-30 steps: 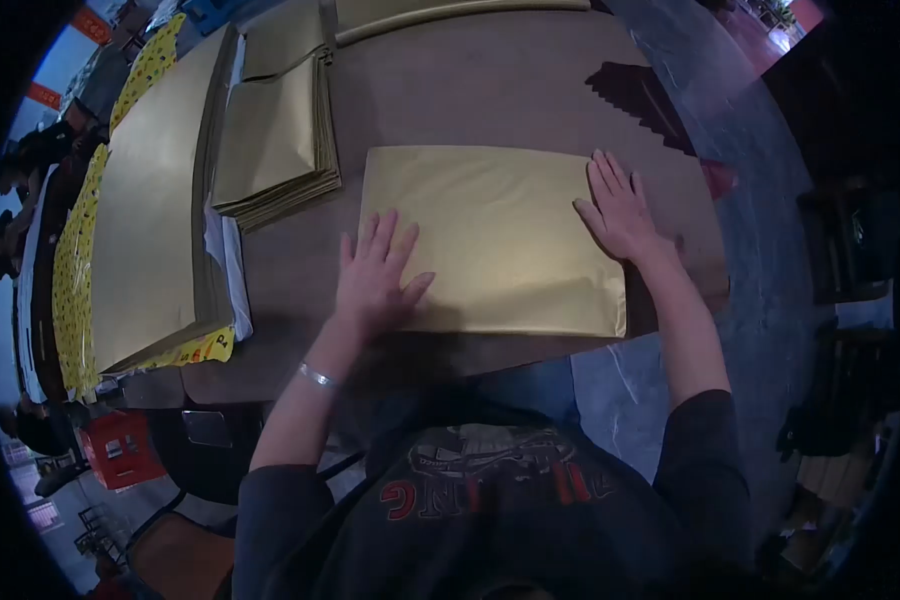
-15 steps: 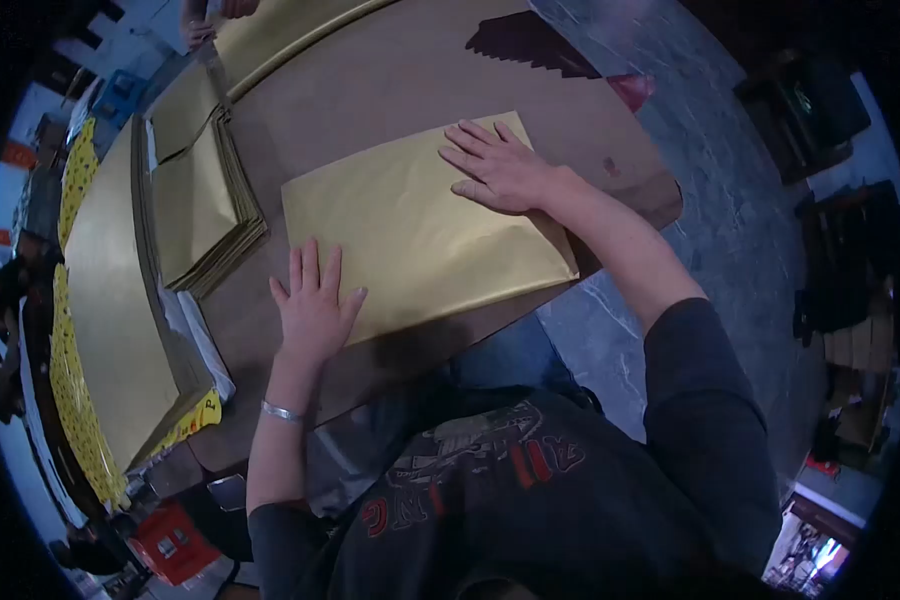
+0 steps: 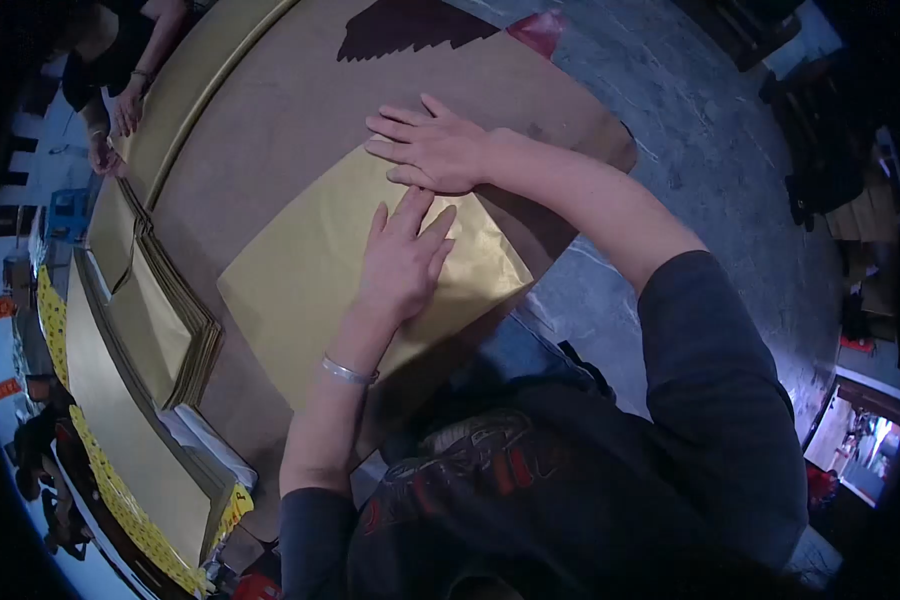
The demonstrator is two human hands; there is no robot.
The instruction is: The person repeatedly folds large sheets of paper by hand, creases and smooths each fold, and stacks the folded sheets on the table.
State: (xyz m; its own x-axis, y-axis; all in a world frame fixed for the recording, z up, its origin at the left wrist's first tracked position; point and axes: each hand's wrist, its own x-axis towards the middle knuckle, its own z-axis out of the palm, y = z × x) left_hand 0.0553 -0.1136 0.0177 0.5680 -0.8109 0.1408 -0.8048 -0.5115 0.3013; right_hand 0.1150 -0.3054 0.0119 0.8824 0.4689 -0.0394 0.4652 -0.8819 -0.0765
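A gold paper sheet (image 3: 310,250), seemingly folded double, lies on the brown-covered table in front of me. My left hand (image 3: 402,262) rests on it near the middle, palm down with fingers apart. Just above, my right hand (image 3: 435,150) lies flat across the far edge of the paper, fingers stretched out and partly over the table covering. The two hands nearly meet, left fingertips by the right palm. Neither hand grips anything. A crease-like shine (image 3: 485,250) shows on the right part of the paper.
Stacked folded gold sheets (image 3: 160,330) lie at left, beside large flat gold sheets (image 3: 130,400). Another person's hand (image 3: 105,155) touches the stack's far end. A long gold roll edge (image 3: 205,100) runs behind. Dark jagged-edged material (image 3: 410,28) and a red piece (image 3: 537,35) lie at the far side.
My left hand has moved right and up across the paper, close to my right hand. The view has turned, so the paper sits more slanted. Another person's arms show more at upper left.
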